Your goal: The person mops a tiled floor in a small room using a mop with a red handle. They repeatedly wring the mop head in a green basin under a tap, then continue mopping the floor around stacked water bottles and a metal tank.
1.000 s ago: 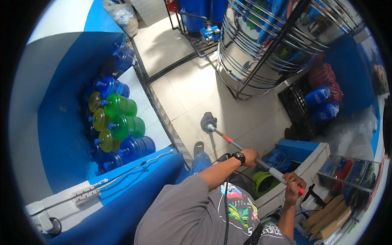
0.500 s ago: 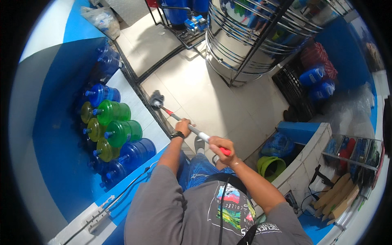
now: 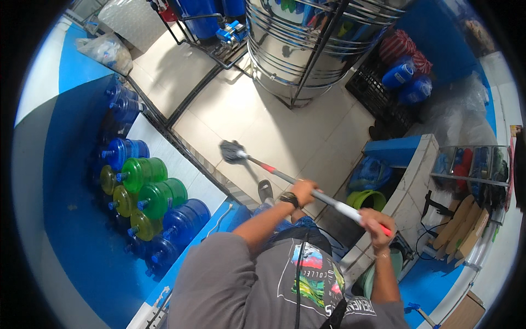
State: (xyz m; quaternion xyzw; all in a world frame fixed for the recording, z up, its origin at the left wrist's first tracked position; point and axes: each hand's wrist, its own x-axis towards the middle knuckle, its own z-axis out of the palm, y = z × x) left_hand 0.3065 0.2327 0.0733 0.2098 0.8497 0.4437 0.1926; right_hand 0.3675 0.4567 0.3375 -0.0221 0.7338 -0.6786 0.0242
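Note:
A mop [image 3: 233, 152] with a dark grey head crosses the view aslant, its head on the pale tiled floor ahead and to the left. My left hand [image 3: 306, 193], with a dark band at the wrist, is closed around the grey middle of the pole. Farther up, my right hand [image 3: 377, 226] grips the end by the white sleeve and red tip. One foot in a dark slipper [image 3: 265, 191] stands on the floor below the pole.
Stacked blue and green water jugs [image 3: 145, 173] line the left. A large steel tank [image 3: 296, 77] in a metal frame stands ahead. A black crate [image 3: 375, 90] and a yellow-green bucket [image 3: 366, 200] are on the right. A dark channel [image 3: 189, 104] cuts the floor.
The mop head has moved off the dark channel's edge onto the open tiles to the right. Both hands have swung right with the pole, the right one farthest. My view has shifted too.

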